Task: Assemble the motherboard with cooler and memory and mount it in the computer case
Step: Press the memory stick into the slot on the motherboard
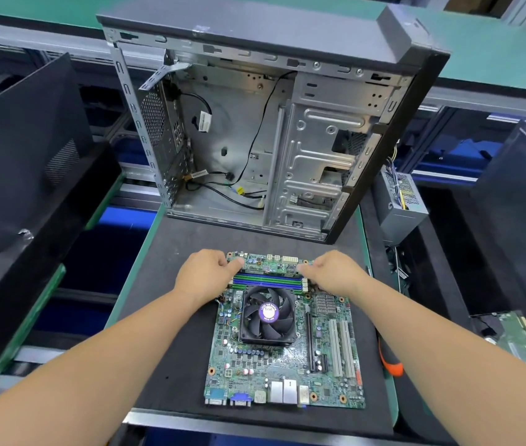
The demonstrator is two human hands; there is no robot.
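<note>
A green motherboard (287,365) lies flat on the black mat, its port row toward me. A black fan cooler (268,315) with a purple centre sticker sits mounted near the board's middle. Beyond the cooler run blue and green memory slots (268,281). A green memory stick (269,266) lies along the farthest slot. My left hand (205,273) pinches its left end and my right hand (335,272) pinches its right end, fingers curled over the top edge. The open grey computer case (316,149) stands upright behind the board, loose black cables inside.
The black mat (171,349) sits on a green-edged tray. Black case side panels lean at the left (20,149) and right (519,201). A grey power supply (400,204) with wires stands right of the case. An orange-handled tool (388,362) and another board (522,342) lie at the right.
</note>
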